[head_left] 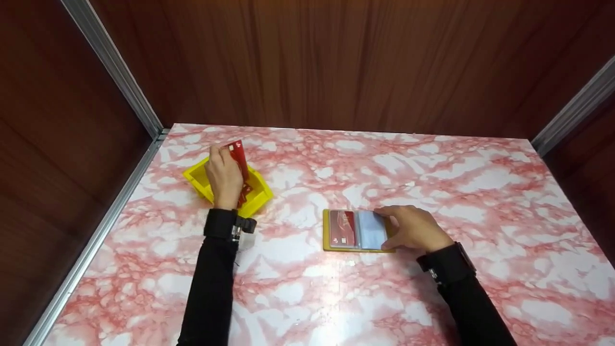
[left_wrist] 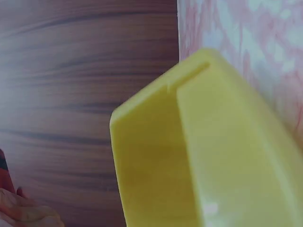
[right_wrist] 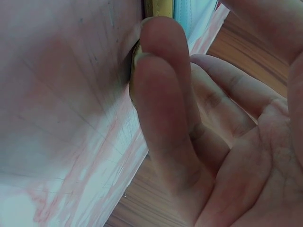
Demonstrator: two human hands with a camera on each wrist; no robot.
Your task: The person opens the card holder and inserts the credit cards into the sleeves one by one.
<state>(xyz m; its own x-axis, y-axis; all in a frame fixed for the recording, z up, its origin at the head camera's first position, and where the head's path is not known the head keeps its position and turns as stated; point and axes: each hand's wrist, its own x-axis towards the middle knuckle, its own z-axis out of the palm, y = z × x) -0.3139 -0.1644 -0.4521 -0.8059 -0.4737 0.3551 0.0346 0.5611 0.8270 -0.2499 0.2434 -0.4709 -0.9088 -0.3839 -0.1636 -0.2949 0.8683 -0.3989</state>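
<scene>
My left hand (head_left: pixel 224 177) holds a red card (head_left: pixel 239 157) with a small chip mark, raised above a yellow bin (head_left: pixel 263 194). More red cards (head_left: pixel 245 191) show inside the bin, partly hidden by the hand. In the left wrist view the yellow bin (left_wrist: pixel 236 142) fills much of the frame, and the left hand (left_wrist: pixel 28 213) shows only at the lower left corner. A yellow card holder (head_left: pixel 326 230) lies spread on the table, a red card (head_left: pixel 342 228) in its left clear sleeve; the right sleeve (head_left: pixel 372 230) looks pale. My right hand (head_left: pixel 415 228) grips the holder's right side, thumb and fingers at its edges.
The table (head_left: pixel 307 298) has a red and white marbled top. Dark wood-grain panels (head_left: pixel 312 62) stand behind it and on both sides, with metal rails (head_left: pixel 115 62) at the corners.
</scene>
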